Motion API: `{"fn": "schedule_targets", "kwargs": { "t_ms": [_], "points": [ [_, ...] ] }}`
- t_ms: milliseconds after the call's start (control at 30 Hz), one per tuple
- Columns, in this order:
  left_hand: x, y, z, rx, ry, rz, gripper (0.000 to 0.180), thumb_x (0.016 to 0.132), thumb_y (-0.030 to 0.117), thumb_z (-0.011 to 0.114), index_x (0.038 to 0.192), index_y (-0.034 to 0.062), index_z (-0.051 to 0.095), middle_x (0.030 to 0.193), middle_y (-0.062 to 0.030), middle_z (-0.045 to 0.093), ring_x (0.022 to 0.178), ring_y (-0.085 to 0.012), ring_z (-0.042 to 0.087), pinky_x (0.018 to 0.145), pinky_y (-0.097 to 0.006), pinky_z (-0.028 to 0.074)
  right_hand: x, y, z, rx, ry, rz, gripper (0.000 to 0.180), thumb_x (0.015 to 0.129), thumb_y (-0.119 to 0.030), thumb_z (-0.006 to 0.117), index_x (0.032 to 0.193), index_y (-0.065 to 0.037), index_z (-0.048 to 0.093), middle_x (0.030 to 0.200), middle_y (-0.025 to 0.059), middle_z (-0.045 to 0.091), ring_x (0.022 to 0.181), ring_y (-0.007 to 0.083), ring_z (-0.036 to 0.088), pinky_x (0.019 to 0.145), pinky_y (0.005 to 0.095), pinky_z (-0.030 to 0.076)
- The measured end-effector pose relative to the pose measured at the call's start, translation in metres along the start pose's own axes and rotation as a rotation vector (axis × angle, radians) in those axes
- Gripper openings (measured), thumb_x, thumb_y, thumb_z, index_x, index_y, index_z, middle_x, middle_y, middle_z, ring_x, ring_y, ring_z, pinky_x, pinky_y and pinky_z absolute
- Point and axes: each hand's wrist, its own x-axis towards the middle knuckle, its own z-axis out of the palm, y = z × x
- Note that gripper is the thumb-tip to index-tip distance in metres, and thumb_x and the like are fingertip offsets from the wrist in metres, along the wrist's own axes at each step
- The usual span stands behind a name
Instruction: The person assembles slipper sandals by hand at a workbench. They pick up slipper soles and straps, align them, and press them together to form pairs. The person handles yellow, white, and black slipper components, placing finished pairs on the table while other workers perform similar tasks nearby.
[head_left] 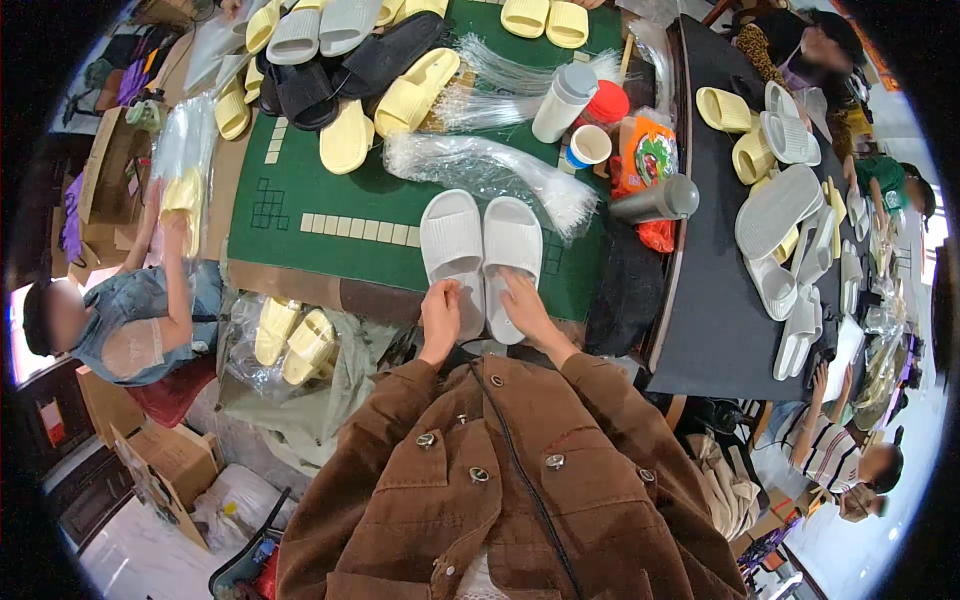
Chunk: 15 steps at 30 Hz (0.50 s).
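Two white slide sandals lie side by side at the near edge of the green worktop, one hand on each heel.

The left slide (pixel 452 245) and right slide (pixel 512 250) touch along their inner edges, long axes pointing away from the person — toes far, heels near. The left hand (pixel 440 315) rests fingers-down on the left heel; the right hand (pixel 525 308) lies flat on the right heel — hands apart, pressing rather than clamped, forearms in brown sleeves. The worktop (pixel 320 190) holds clear plastic bags (pixel 490 170) just beyond.
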Motion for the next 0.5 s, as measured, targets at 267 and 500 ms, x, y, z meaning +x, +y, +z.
{"fn": "schedule_targets", "kwargs": {
  "t_ms": [267, 500],
  "points": [
    [-0.027, 0.013, -0.007, 0.151, -0.096, 0.078, 0.063, 0.081, 0.018, 0.062, 0.128, -0.0115, 0.034, 0.128, -0.0300, 0.038, 0.120, -0.0420, 0.037, 0.103, -0.045, 0.029, 0.016, 0.015, -0.010, 0.349, -0.272, 0.305, 0.058, 0.092, -0.026, 0.041, 0.138, 0.007, 0.026, 0.146, 0.0211, 0.025, 0.137, 0.0272, 0.022, 0.112, 0.0325, 0.016],
    [-0.014, 0.009, 0.032, 0.486, -0.193, 0.151, 0.104, 0.069, 0.038, 0.076, 0.137, -0.0122, 0.016, 0.141, -0.0312, 0.022, 0.131, -0.0451, 0.022, 0.109, -0.049, 0.017, 0.014, 0.000, -0.021, 0.666, -0.285, 0.435, 0.058, 0.094, -0.024, 0.043, 0.141, 0.002, 0.022, 0.145, 0.0140, 0.028, 0.130, 0.0237, 0.032, 0.105, 0.0336, 0.028]
  ]
}}
